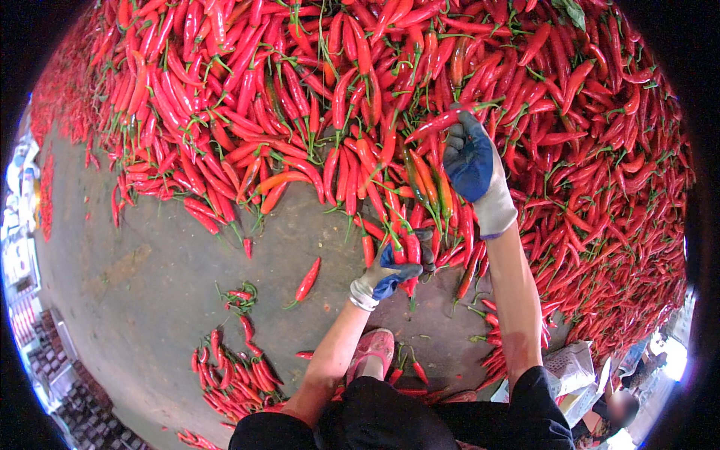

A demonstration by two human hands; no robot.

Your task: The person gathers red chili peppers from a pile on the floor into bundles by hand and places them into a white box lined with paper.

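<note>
My left hand (385, 270), in a white work glove with a blue coated palm, grips a small bunch of red chili peppers (413, 247), their green stems pointing up and down. Farther forward on the right, my right hand (471, 160) wears a matching glove and pinches one red chili pepper (436, 125) between thumb and fingers. Its green stem points right. Beneath both hands spreads the front edge of a large heap of red chili peppers (270, 84). Several half-green and orange peppers (430, 188) lie just left of my right hand.
A smaller pile of red peppers (236, 374) lies at lower left on the concrete floor (169, 270). One loose pepper (307, 281) rests left of my left hand. More peppers (495, 349) lie under my right forearm. Cardboard boxes (571, 374) and another person (621, 408) are at lower right.
</note>
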